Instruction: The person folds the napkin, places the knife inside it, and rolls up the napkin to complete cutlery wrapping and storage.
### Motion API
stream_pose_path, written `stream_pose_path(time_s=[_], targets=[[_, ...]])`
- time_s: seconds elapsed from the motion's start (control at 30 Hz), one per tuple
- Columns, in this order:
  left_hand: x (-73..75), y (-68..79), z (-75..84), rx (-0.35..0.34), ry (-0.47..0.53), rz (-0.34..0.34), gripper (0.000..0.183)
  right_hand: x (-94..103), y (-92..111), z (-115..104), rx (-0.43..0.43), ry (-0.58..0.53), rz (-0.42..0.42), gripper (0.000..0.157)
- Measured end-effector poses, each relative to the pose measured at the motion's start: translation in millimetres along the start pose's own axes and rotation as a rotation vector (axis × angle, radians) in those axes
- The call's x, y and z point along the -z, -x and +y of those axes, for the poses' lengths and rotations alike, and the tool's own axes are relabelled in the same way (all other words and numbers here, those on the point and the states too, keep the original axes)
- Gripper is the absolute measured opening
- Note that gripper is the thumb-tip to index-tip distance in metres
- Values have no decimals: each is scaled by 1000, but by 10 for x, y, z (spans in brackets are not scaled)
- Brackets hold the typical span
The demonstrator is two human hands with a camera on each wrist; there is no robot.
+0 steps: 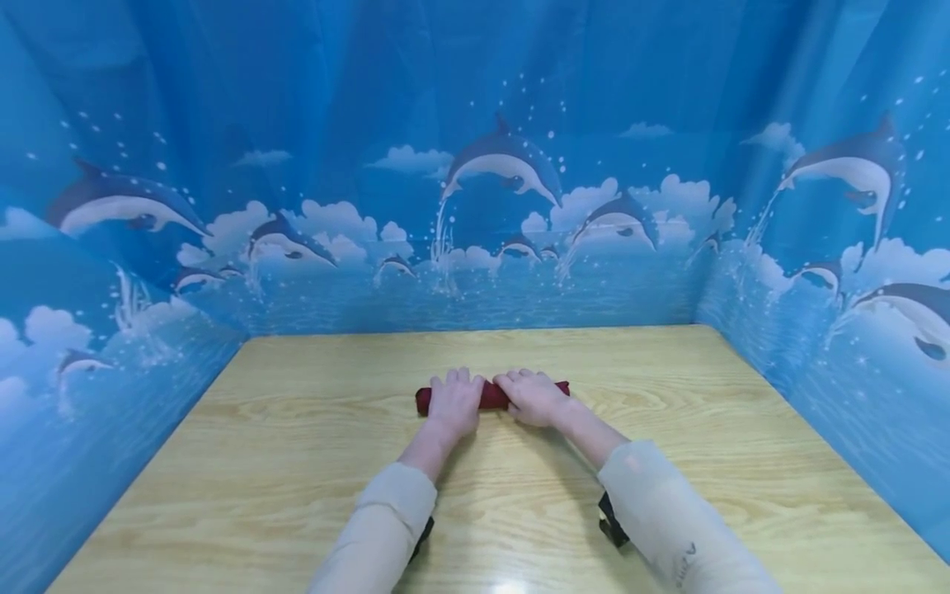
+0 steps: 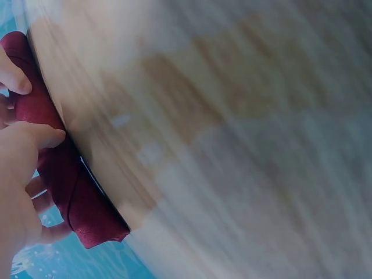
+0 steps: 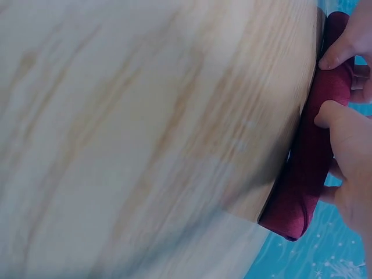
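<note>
A dark red rolled cloth (image 1: 493, 396) lies crosswise on the wooden table, toward its far side. My left hand (image 1: 454, 403) holds the left part of the roll, and my right hand (image 1: 536, 398) holds the right part, a short gap between them. In the left wrist view, the left thumb presses the near side of the rolled cloth (image 2: 87, 209) while fingers reach round its far side. The right wrist view shows the right hand (image 3: 354, 145) in a like grip on the roll (image 3: 296, 197). Both ends of the roll stick out past the hands.
The light wood-grain table (image 1: 297, 478) extends around the roll on all sides. Blue curtains (image 1: 334, 107) printed with dolphins and clouds hang along its back, left and right. A dark strapped device (image 1: 613, 521) sits under the right forearm.
</note>
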State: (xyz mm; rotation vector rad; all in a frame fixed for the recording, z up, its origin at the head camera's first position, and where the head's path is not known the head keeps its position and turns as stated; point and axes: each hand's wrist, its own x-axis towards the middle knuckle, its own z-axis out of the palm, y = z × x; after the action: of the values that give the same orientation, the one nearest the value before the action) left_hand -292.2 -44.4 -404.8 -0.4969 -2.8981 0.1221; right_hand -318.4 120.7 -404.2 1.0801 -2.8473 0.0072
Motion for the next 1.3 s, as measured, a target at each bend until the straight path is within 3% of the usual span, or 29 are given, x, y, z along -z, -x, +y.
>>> stream_pose_path(time_s=[0.3, 0.43, 0.57, 0.67, 0.97, 1.3], targets=[[3, -13, -12, -15, -38, -20, 37, 31, 22, 2, 16, -72, -17, 45], [4, -23, -15, -11, -34, -23, 35, 26, 43, 17, 6, -1, -6, 48], [26, -24, -16, 4, -15, -17, 35, 13, 55, 38, 7, 119, 46, 41], [40, -25, -12, 8, -4, -15, 35, 5, 57, 53, 7, 141, 75, 36], [29, -53, -38, -17, -26, 14, 38, 15, 43, 66, -61, 40, 27, 41], [86, -59, -107, -48, -21, -30, 28, 15, 22, 106, -8, -65, 29, 39]])
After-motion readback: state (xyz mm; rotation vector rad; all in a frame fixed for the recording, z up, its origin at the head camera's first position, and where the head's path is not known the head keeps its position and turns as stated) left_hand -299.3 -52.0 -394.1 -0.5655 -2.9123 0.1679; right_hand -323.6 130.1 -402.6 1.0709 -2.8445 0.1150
